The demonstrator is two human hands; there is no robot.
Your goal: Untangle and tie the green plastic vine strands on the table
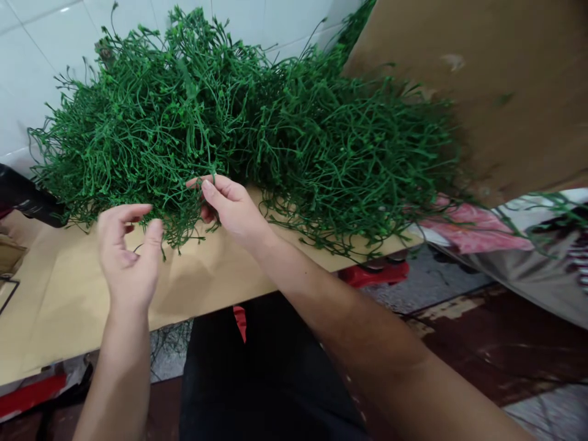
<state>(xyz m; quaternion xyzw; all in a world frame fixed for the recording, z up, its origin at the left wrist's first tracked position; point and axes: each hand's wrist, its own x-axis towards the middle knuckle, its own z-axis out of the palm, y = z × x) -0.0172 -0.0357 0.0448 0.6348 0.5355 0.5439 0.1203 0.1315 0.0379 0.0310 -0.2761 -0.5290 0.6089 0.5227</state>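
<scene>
A big tangled heap of green artificial plant stems (151,122) covers the back of the tan tabletop (193,285). At the heap's front edge, my right hand (229,202) pinches a green plastic stem (211,156) between thumb and fingers. This stem runs up in front of the heap, and its lower end is hard to make out among the others. Left of it, my left hand (131,245) is raised over the board with thumb and fingers apart, holding nothing. Loose stem tips lie between the two hands.
A large brown cardboard sheet (496,92) leans at the right. White tiles (41,67) line the wall behind. A black object (30,196) stands at the left edge. Pink plastic (482,226) lies right of the table, and red items (376,274) sit below its edge.
</scene>
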